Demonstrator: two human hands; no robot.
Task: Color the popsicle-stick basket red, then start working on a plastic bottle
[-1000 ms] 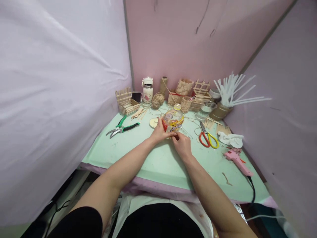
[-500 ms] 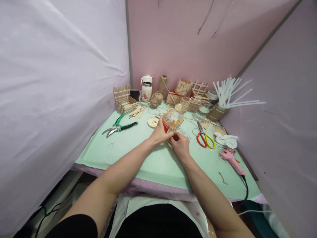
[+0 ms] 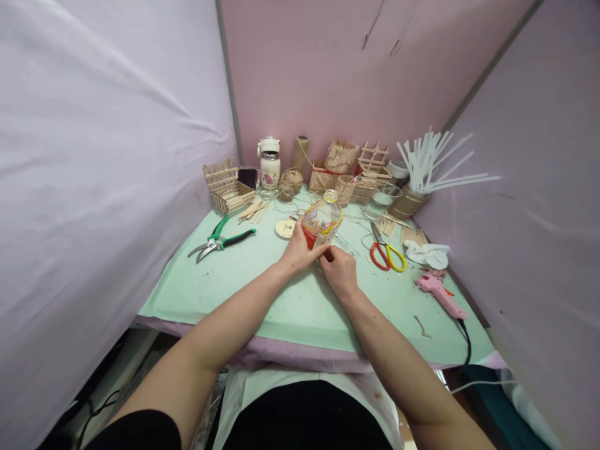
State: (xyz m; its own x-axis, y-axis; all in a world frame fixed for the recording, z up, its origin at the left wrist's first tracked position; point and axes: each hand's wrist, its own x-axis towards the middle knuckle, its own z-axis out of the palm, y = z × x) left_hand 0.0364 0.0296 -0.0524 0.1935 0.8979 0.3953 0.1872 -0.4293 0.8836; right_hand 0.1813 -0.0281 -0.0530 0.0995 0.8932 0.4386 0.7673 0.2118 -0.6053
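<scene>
A clear plastic bottle with a yellow ring at its neck and a red and yellow label is tilted away from me over the middle of the table. My left hand is closed around its lower left side. Close against the base, my right hand has its fingers curled in a pinch. A dark red bit shows by those fingers, but what they grip is hidden. A round cream-coloured disc lies just left of the bottle.
Green-handled pruning shears lie left, scissors and a pink glue gun right. Behind stand a stick basket, a flask, a twine ball, a water cup and a pot of white glue sticks.
The whole view has shifted slightly, so the table items sit a little further left and higher. Both hands keep their places at the bottle, with only slight finger movement in the right.
</scene>
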